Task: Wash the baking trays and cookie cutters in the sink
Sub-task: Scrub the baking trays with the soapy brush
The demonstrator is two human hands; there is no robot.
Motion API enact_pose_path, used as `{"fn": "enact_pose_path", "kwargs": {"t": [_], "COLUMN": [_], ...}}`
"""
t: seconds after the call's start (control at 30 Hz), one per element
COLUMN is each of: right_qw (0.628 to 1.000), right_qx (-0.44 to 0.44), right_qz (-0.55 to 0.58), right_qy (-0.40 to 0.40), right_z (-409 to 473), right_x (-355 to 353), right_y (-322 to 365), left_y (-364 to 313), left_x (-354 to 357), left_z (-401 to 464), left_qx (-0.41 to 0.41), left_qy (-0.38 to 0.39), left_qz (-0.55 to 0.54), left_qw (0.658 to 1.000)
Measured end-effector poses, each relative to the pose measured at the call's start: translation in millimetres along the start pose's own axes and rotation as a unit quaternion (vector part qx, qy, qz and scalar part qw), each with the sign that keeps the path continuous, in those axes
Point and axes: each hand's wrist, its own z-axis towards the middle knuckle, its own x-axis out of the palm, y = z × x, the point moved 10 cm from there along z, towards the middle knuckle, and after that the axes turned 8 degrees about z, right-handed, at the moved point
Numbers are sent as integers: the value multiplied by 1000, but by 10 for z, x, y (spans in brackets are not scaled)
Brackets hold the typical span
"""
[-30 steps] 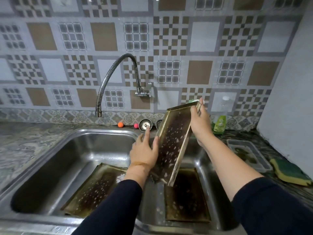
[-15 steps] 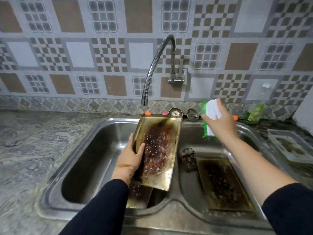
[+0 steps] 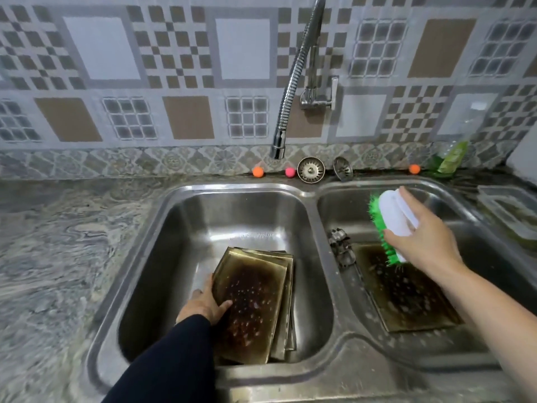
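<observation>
Top tray [image 3: 250,306] lies lengthwise front-to-back, tilted right.

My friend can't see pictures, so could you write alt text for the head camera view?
Over a steel double sink, a left hand holds the top baking tray of a stack in the left basin, while the right hand holds a green-bristled scrub brush above another burnt tray.

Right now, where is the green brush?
In the head view, the brush is on the right, held in the right hand over the right basin, just above the burnt tray lying there.
</observation>
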Motion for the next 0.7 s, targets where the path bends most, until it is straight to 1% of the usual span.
{"fn": "enact_pose_path", "kwargs": {"t": [0.13, 0.23, 0.37, 0.4, 0.47, 0.53, 0.6, 0.7], "right_qw": [1000, 1000, 996, 994, 985, 973, 963, 953], "right_qx": [2, 2, 8, 13, 10, -4, -8, 14], "right_qz": [-18, -24, -67, -89, -142, -195, -221, -235], "right_qy": [6, 18, 55, 66, 94, 126, 155, 192], "right_z": [8, -1, -17, -22, -40, -54, -31, 55], "right_x": [39, 95, 209, 230, 270, 286, 246, 69], "right_y": [2, -6, -71, -101, -160, -225, -317, -485], "left_y": [28, 7, -194, -330, -731, -1204, -1657, -2349], "left_x": [97, 46, -163, -238, -399, -557, -657, -730], "left_z": [15, 22, 22, -1, -93, -253, -418, -736], "left_qx": [-2, -5, 15, 37, 105, 180, 231, 303], "left_qy": [6, 2, -31, -44, -74, -94, -103, -144], "left_qz": [14, 52, 97, 106, 138, 129, 105, 129], "left_qw": [1000, 999, 995, 993, 982, 971, 962, 933]}}
